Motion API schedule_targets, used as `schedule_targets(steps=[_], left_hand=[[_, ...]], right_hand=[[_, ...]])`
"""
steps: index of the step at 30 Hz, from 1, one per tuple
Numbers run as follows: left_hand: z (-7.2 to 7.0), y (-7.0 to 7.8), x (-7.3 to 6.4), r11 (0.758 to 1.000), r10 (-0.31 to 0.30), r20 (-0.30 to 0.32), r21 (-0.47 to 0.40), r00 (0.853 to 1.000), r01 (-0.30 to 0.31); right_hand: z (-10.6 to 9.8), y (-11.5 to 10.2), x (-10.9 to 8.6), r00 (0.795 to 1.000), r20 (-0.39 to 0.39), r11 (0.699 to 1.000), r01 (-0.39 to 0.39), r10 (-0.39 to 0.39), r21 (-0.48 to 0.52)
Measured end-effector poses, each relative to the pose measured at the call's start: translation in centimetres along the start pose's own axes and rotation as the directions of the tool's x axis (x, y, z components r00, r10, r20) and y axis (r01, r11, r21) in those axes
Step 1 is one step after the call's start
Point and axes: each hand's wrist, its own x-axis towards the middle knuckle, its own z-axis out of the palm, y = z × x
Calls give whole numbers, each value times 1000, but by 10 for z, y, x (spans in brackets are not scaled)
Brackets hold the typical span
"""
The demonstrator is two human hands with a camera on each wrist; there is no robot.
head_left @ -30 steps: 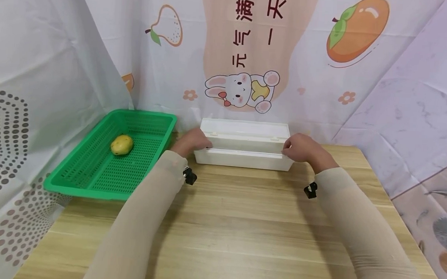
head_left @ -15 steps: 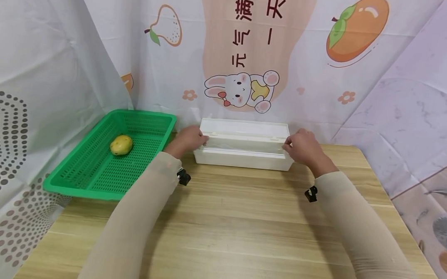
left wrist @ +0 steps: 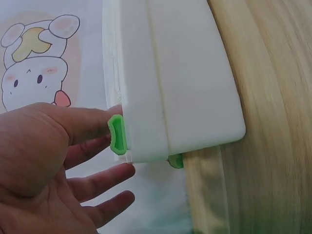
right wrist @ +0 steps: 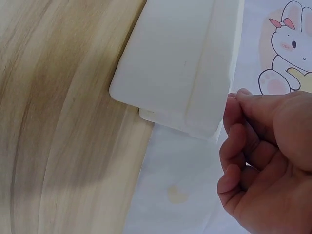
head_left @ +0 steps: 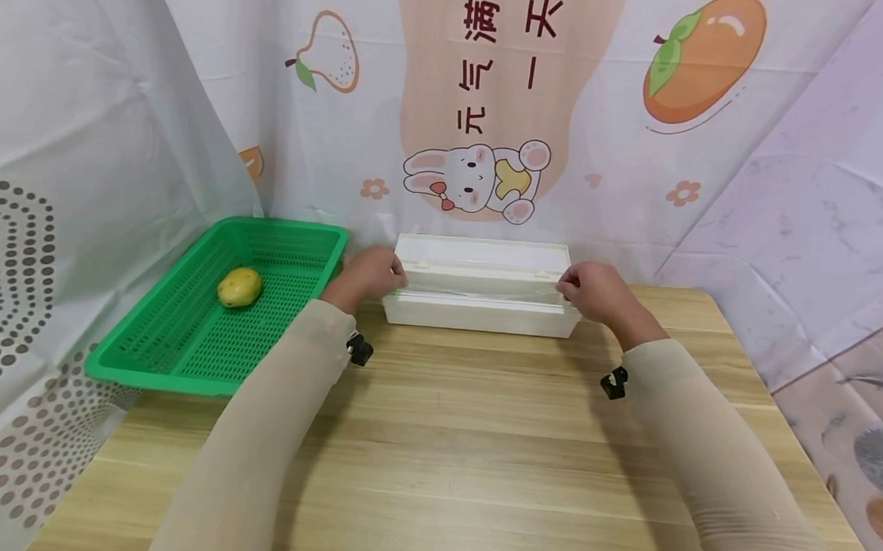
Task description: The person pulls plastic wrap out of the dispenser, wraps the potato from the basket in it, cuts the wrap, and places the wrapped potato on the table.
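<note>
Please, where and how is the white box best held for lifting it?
Probably by both short ends, low down, one hand from each side: the white box is long and narrow, its top stands open, and clear film shows along the opening.

Wood-grain table; fruit-print curtain behind; marbled sheet right.

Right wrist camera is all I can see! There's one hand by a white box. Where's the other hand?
Observer: The left hand is at the opposite end of the white box.
Operator: Cool! Is the box open or closed?
Observer: Open. Its lid is up at the back.
Operator: Is there anything beside it?
Observer: Yes, a green basket to the left, with one yellow, roundish thing inside.
</note>
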Motion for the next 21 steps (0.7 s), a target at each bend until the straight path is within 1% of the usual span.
schedule_targets(steps=[3,7,12,16,21], left_hand=[[2,1,2,1000,4,-27,20,1000,-3],[1,2,3,1000,-7,-48,18,999,7],[-1,3,4,999,-23,-40,27,999,24],[-4,4,2,999,-30,-33,30,999,31],[-7,5,-1,999,-19,-40,26,999,20]], right_hand=[[0,-1,0,1000,-15,1000,-7,7,15],[-3,-3,-3,999,-26,999,-34,35,40],[-6,-4,-6,999,-14,998,-40,40,57],[-6,-3,-6,999,-11,996,-48,49,72],[-8,-3,-6,999,-16,997,-48,49,68]])
